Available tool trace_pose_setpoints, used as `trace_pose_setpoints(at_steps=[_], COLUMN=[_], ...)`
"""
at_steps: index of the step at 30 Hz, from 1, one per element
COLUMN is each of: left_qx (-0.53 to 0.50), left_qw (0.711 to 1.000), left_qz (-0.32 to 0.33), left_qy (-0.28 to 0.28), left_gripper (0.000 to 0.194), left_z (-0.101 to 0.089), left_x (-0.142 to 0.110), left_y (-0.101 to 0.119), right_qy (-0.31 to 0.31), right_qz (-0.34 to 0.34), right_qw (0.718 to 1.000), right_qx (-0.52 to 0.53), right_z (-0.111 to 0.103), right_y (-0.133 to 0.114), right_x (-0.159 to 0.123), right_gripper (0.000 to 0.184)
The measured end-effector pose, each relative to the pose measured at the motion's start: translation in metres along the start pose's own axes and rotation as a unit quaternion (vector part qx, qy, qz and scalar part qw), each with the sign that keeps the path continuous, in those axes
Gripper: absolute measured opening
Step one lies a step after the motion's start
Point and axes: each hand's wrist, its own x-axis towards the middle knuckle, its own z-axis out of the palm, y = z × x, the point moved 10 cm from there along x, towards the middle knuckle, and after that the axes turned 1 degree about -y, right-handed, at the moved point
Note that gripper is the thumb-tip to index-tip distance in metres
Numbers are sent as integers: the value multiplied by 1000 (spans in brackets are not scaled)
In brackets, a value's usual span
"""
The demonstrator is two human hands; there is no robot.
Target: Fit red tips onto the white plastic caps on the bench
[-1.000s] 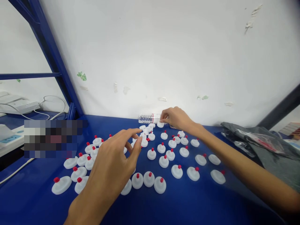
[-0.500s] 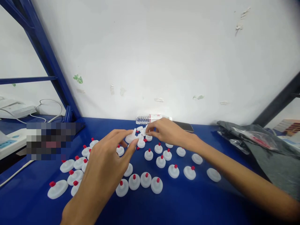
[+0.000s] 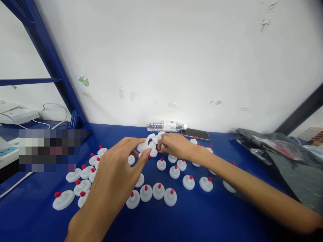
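Observation:
My left hand [image 3: 118, 164] pinches a translucent white plastic cap [image 3: 142, 147] between thumb and fingertips, above the back of the blue table. Beside it, my right hand [image 3: 174, 144] dips into a small heap of white plastic pieces [image 3: 152, 150] with fingers curled together. Its fingertips are close to a bit of red; whatever they grip is hidden. Around both hands stand many round white caps with red tips, such as one in front [image 3: 170, 197] and one at the left [image 3: 63, 200]. My left hand and right forearm cover some of them.
Against the wall lies a clear plastic bottle [image 3: 166, 126] on its side, with a dark phone [image 3: 195, 134] next to it. Grey plastic bags [image 3: 272, 154] spread over the right side. A power strip [image 3: 10, 148] with cables and a blue metal post [image 3: 55, 64] stand at left.
My right hand has come down and slightly nearer within the heap, its fingers curling lower. My left hand stays almost in place with the cap. The view has shifted slightly.

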Motion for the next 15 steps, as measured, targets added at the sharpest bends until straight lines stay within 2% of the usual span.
trace_pose_setpoints(at_steps=[4,9,15], left_qx=[17,31,36], left_qw=[1000,998,999], left_qz=[2,-29,-18], left_qy=[-14,-38,-34], left_gripper=[27,30,33], left_z=[4,13,18], left_x=[1,-1,-2], left_y=[-1,-11,-14], right_qy=[-11,-18,-37], right_qz=[0,-11,-19], right_qw=[1000,999,998], right_qx=[-9,-30,-54], right_z=[1,-1,-2], right_y=[-2,-9,-24], right_x=[-1,-3,-4], right_gripper=[10,15,20])
